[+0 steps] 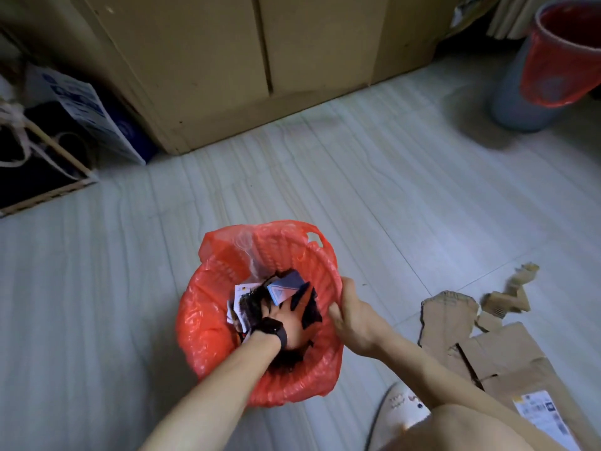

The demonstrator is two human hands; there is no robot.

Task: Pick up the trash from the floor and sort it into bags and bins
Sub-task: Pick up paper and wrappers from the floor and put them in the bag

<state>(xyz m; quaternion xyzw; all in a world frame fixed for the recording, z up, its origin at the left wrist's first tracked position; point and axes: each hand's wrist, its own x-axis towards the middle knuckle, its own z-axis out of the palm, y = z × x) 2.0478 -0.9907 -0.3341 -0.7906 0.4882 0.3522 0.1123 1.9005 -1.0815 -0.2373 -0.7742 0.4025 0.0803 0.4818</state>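
Inside the bin (208,323), the left hand (294,323) presses spread fingers on trash (286,286), fingertips hidden by black scraps (311,309). The right hand (353,307) clasps the bin's rim.

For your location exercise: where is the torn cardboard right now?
In the head view the torn cardboard lies flat on the floor at lower right, just right of the red-lined bin whose rim the right hand grips.
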